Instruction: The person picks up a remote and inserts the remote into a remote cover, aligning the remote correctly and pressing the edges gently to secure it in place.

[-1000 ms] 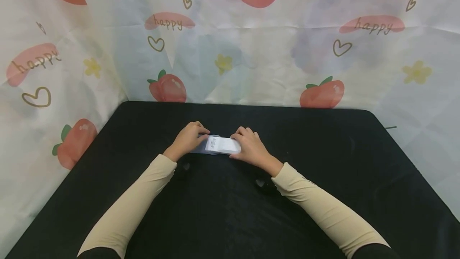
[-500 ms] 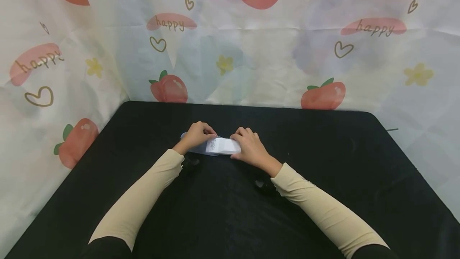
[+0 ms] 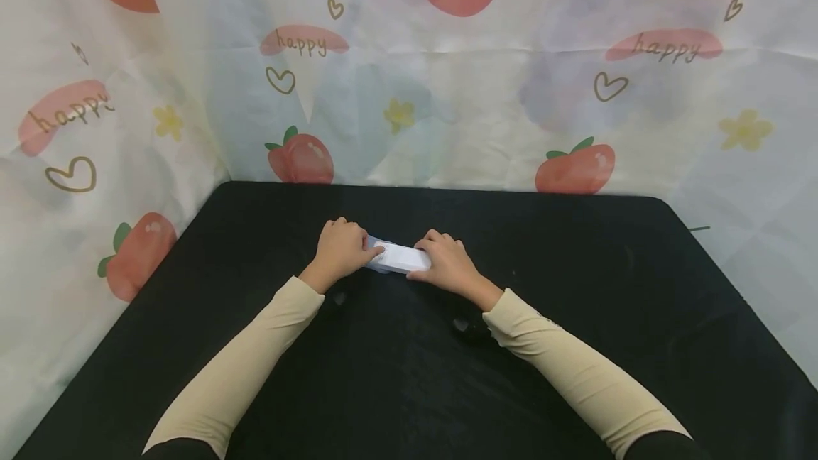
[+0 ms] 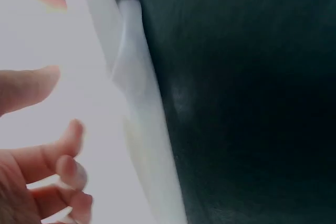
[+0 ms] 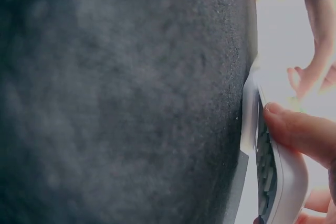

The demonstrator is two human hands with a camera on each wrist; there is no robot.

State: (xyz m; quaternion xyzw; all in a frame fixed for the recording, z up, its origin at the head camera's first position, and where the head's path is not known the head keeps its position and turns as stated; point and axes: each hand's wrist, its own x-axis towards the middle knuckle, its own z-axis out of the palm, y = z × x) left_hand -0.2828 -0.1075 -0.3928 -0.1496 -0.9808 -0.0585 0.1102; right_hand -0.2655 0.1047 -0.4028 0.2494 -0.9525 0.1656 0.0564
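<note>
Near the table's middle, my right hand grips the right end of a white remote control. In the right wrist view the thumb lies along the remote's white back, and its dark underside has rows of raised shapes. A bluish translucent plastic sleeve shows under and beside the remote's left end. How far the remote sits inside it I cannot tell. My left hand is over that end, its thumb across the remote. In the left wrist view the left thumb and bent fingers stand apart, with nothing visible between them.
The table has a black cover with rounded far corners. A pale curtain printed with fruit, hearts and the word "happy" hangs behind it and along the left and right sides.
My left hand first moved right along the sleeve, then back left a little, with its thumb now over the remote's end. The remote has tilted slightly. My right hand has barely moved.
</note>
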